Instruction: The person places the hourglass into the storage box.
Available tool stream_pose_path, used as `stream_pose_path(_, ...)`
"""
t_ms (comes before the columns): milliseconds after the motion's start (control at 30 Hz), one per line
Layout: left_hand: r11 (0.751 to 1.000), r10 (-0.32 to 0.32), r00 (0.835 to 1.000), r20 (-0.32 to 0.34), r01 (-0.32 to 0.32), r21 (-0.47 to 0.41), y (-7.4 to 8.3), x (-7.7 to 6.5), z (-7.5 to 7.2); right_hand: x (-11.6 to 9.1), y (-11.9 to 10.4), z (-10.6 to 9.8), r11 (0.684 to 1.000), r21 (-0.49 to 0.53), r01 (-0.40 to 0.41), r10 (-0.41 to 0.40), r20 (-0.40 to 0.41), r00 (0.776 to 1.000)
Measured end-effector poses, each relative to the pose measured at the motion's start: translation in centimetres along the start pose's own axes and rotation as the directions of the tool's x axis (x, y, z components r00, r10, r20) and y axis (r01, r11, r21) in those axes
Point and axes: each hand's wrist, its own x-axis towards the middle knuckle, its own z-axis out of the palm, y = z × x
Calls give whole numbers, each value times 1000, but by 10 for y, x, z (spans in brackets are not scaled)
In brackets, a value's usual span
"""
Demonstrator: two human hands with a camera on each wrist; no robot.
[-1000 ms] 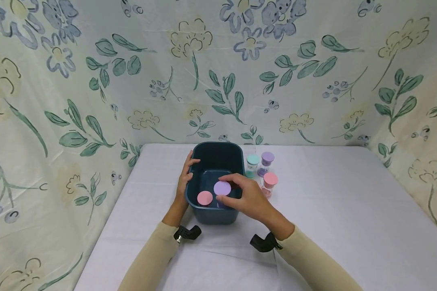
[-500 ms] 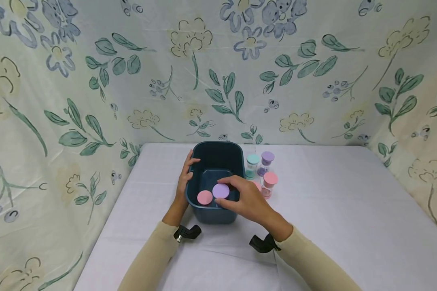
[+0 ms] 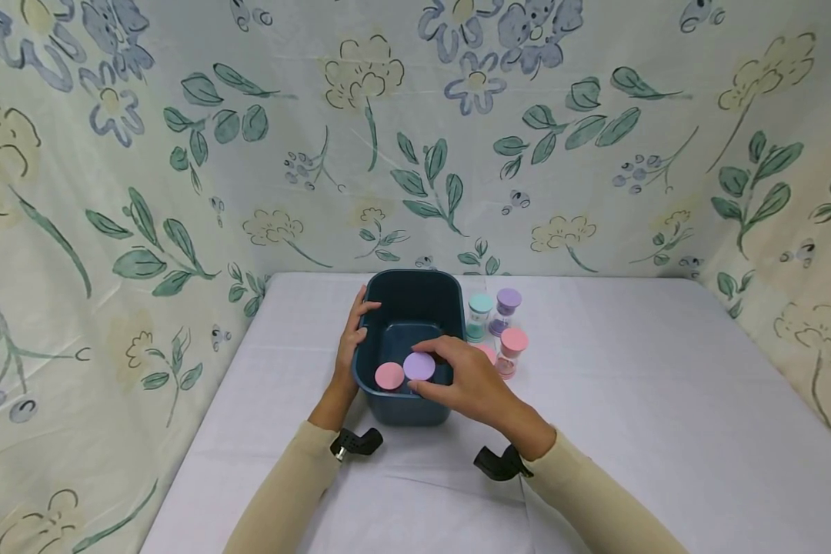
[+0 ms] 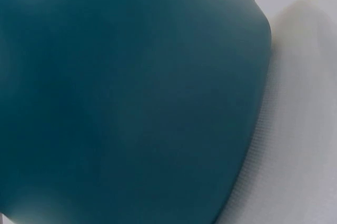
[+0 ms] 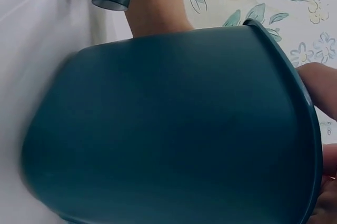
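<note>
A dark teal bin stands on the table, and its outer wall fills most of both wrist views. At its left side my left hand grips the wall, fingertips over the rim. My right hand reaches over the right rim and pinches a purple-capped sand timer between thumb and fingers, inside the bin's near end. Left of that timer, in the bin, is a pink-capped sand timer. Both timers show mainly their caps; their lower parts are hidden. Right-hand fingers show at the rim in the right wrist view.
Right of the bin stand several sand timers: a mint one, a purple one and a pink one, with another pink cap partly behind my right hand. A floral cloth hangs behind the white table.
My right hand has shifted slightly left and down with the purple-capped sand timer, closer to the pink one in the bin. A pink cap beside the bin has come into view. The left hand stays still.
</note>
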Motion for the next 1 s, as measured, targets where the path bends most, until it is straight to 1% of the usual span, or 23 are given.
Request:
stream_pose_path(200,1000,6,1000,6,-5,-15,2,1,0,1,-2,-4,1000,-15,-2,3,39,999)
stream_pose_path(433,1000,-3,1000,0,3,-21,2,0,0,4,-5,-8,999,-33,-39,42,107,993)
stream_pose_path(600,1000,-2,1000,-5,2,-16,1,0,0,7,-5,-11,998,-43,-46,52,150,987)
stream_pose_path(800,1000,2,1000,-5,-2,-22,2,0,0,11,-4,-14,998,-57,-35,46,190,981)
stream_pose_path(1000,1000,5,1000,-1,-5,-17,2,0,-1,13,-5,-16,998,-45,-42,51,225,973)
